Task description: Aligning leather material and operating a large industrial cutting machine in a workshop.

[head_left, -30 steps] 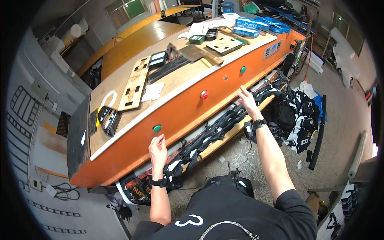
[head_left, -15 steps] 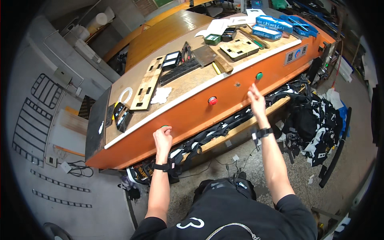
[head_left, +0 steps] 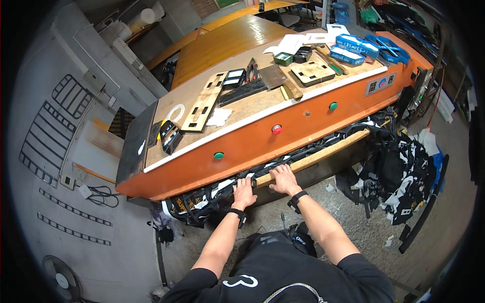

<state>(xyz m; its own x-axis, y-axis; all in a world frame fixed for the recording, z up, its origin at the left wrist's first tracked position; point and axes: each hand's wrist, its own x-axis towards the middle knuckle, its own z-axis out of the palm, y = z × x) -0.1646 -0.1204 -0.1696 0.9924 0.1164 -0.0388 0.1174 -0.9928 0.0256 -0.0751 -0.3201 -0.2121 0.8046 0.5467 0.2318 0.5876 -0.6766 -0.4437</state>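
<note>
A pale wooden board (head_left: 331, 150) shows its long front edge beneath the orange machine (head_left: 252, 147). My right hand (head_left: 284, 180) curls its fingers over that edge, left of the board's middle. Close beside it, my left hand (head_left: 244, 193) has its fingers hooked over the board's left end; the fingertips are partly hidden. Black cut material with white pieces (head_left: 202, 201) lies bunched along the board, under the machine. Above my hands, the machine's front carries a green button (head_left: 218, 155) at left, a red button (head_left: 276, 130) in the middle and another green button (head_left: 333, 106) at right.
On the machine's top lie slotted wooden dies (head_left: 204, 103), pliers (head_left: 251, 69), a mallet (head_left: 293, 89) and blue boxes (head_left: 347, 54). A heap of black and white scraps (head_left: 396, 177) covers the floor at right. A fan (head_left: 61, 280) stands at lower left.
Both hands have come away from the machine's front, where the left was at the left green button and the right near the right one. They have moved down and together onto the board.
</note>
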